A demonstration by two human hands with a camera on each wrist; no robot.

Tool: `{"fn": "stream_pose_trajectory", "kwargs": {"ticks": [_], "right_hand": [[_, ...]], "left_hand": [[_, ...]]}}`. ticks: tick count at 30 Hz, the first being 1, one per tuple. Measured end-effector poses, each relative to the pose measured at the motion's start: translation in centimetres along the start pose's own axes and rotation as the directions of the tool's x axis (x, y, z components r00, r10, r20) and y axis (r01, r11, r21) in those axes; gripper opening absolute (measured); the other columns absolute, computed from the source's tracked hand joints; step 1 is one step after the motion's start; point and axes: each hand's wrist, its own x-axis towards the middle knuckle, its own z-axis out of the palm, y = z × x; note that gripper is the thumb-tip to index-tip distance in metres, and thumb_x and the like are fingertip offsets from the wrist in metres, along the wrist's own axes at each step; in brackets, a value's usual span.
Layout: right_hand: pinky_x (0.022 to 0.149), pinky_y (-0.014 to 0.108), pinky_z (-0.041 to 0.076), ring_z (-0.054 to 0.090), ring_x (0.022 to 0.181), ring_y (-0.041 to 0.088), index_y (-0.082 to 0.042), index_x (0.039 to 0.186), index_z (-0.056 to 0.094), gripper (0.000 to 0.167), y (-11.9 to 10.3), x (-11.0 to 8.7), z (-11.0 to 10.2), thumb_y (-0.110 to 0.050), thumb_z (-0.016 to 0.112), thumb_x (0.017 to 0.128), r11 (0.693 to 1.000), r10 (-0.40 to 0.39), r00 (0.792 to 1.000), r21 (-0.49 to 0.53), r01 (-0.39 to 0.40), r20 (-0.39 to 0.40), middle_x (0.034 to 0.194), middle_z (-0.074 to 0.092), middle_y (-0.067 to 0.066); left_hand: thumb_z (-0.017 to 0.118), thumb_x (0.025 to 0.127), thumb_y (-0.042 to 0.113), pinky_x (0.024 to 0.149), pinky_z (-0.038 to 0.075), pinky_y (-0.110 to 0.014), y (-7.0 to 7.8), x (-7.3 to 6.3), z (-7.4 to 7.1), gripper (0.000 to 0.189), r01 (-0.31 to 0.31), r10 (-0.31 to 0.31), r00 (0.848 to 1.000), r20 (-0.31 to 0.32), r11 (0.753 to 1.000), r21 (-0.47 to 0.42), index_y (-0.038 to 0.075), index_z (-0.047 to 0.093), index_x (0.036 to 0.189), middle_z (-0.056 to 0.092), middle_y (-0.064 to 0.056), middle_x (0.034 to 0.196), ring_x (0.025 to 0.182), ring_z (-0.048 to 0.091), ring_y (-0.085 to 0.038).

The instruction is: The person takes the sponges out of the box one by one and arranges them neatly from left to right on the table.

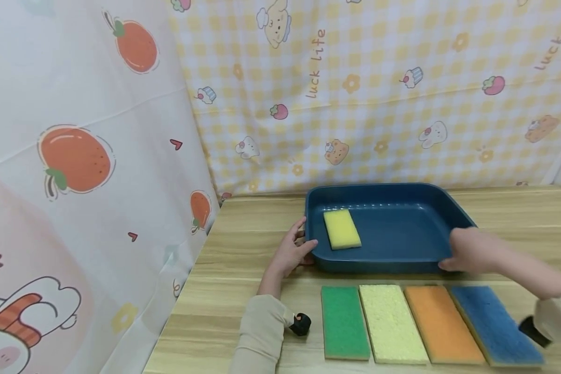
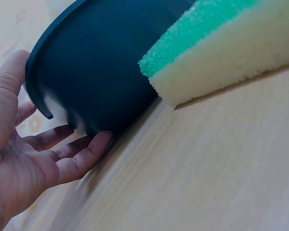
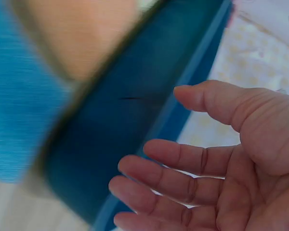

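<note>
A dark blue rectangular pan (image 1: 392, 267) rests on the wooden table. My left hand (image 1: 291, 252) holds its front left corner, thumb at the rim and fingers by the outer wall, as the left wrist view also shows. At the front right corner, my right hand (image 1: 472, 249) is blurred in the head view; the right wrist view shows its fingers loosely extended and apart beside the rim. Inside the pan, toward the left, lies a small yellow sponge (image 1: 342, 229). In front stands a row of sponges: green (image 1: 345, 322), pale yellow (image 1: 392, 323), orange (image 1: 443, 324) and blue (image 1: 495, 324).
A yellow checked cloth (image 1: 378, 104) hangs close behind the pan, and a white printed cloth (image 1: 98, 114) covers the left side. Bare wooden tabletop (image 1: 243, 234) shows left of the pan. Both sleeves (image 1: 262, 332) carry small black devices at the wrists.
</note>
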Motion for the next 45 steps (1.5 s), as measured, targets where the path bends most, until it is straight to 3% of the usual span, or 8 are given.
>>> {"fn": "stream_pose_trajectory", "kwargs": {"ticks": [8, 16, 22, 25, 28, 33, 39, 45], "right_hand": [[0.041, 0.027, 0.04, 0.04, 0.034, 0.011, -0.018, 0.048, 0.037, 0.044, -3.9, 6.1, -3.9, -0.029, 0.064, 0.081, 0.997, 0.035, 0.991, 0.065, -0.044, 0.128, 0.04, 0.031, -0.006], [0.043, 0.029, 0.045, 0.048, 0.042, 0.016, -0.015, 0.051, 0.044, 0.041, -6.1, 12.7, -4.1, -0.03, 0.061, 0.085, 0.971, 0.175, 0.959, 0.121, -0.205, 0.222, 0.048, 0.046, 0.002], [0.043, 0.03, 0.044, 0.045, 0.043, 0.016, -0.006, 0.069, 0.05, 0.029, -7.1, 16.1, -3.7, -0.029, 0.059, 0.086, 0.933, 0.237, 0.944, 0.217, -0.287, 0.228, 0.056, 0.044, 0.005], [0.043, 0.029, 0.039, 0.036, 0.044, 0.016, -0.007, 0.074, 0.044, 0.028, -7.6, 17.4, -3.4, -0.027, 0.059, 0.085, 0.906, 0.266, 0.938, 0.274, -0.322, 0.222, 0.058, 0.034, 0.003], [0.048, 0.031, 0.043, 0.046, 0.056, 0.023, 0.0, 0.084, 0.051, 0.028, -7.9, 18.3, -2.9, -0.026, 0.061, 0.084, 0.898, 0.278, 0.944, 0.301, -0.321, 0.178, 0.07, 0.044, 0.011], [0.076, 0.042, 0.048, 0.052, 0.094, 0.034, 0.011, 0.111, 0.053, 0.049, -8.5, 19.4, -1.9, -0.026, 0.064, 0.081, 0.904, 0.279, 0.955, 0.309, -0.296, 0.099, 0.111, 0.052, 0.025], [0.087, 0.045, 0.043, 0.05, 0.1, 0.035, 0.01, 0.115, 0.05, 0.05, -9.4, 20.4, -0.7, -0.023, 0.066, 0.081, 0.873, 0.308, 0.945, 0.363, -0.327, 0.111, 0.116, 0.051, 0.026], [0.088, 0.045, 0.042, 0.049, 0.1, 0.033, 0.007, 0.113, 0.054, 0.045, -9.7, 21.1, 0.3, -0.023, 0.064, 0.082, 0.88, 0.281, 0.943, 0.344, -0.327, 0.177, 0.117, 0.051, 0.025]], "left_hand": [[0.058, 0.088, 0.01, 0.068, 0.052, -0.044, -0.2, -0.2, -0.3, 0.066, 0.01, -0.009, 1.0, -0.027, 1.0, 0.025, 0.024, 0.024, 0.143, 0.037, -0.018, 0.133, 0.11, 0.05, -0.031], [0.058, 0.087, 0.01, 0.066, 0.053, -0.043, -0.3, -0.2, -0.3, 0.066, -0.001, 0.002, 0.999, -0.036, 1.0, 0.023, 0.022, 0.025, 0.143, 0.037, -0.019, 0.132, 0.107, 0.051, -0.03], [0.057, 0.087, 0.009, 0.066, 0.052, -0.044, 0.0, -0.3, -0.3, 0.066, -0.009, 0.01, 0.999, -0.031, 1.0, 0.013, 0.021, 0.025, 0.143, 0.037, -0.019, 0.132, 0.105, 0.052, -0.03], [0.057, 0.087, 0.009, 0.066, 0.052, -0.044, 0.1, -0.4, -0.1, 0.065, -0.015, 0.015, 1.0, -0.025, 1.0, 0.021, 0.02, 0.025, 0.143, 0.038, -0.019, 0.131, 0.105, 0.052, -0.03], [0.058, 0.087, 0.01, 0.066, 0.052, -0.043, 0.2, -0.4, 0.0, 0.065, -0.009, 0.01, 1.0, -0.017, 1.0, 0.029, 0.021, 0.025, 0.143, 0.038, -0.018, 0.132, 0.106, 0.052, -0.029], [0.058, 0.087, 0.011, 0.066, 0.052, -0.044, 0.2, -0.2, 0.2, 0.065, -0.003, 0.003, 1.0, -0.021, 1.0, 0.027, 0.023, 0.026, 0.142, 0.038, -0.018, 0.132, 0.106, 0.052, -0.03], [0.059, 0.087, 0.011, 0.066, 0.052, -0.044, 0.2, -0.3, 0.1, 0.065, -0.003, 0.004, 0.999, -0.032, 0.999, 0.037, 0.024, 0.026, 0.142, 0.038, -0.016, 0.132, 0.107, 0.052, -0.03], [0.059, 0.087, 0.013, 0.065, 0.053, -0.042, -0.1, -0.2, 0.1, 0.065, -0.003, 0.005, 1.0, -0.029, 0.999, 0.048, 0.024, 0.026, 0.142, 0.038, -0.016, 0.133, 0.107, 0.052, -0.028]]}}
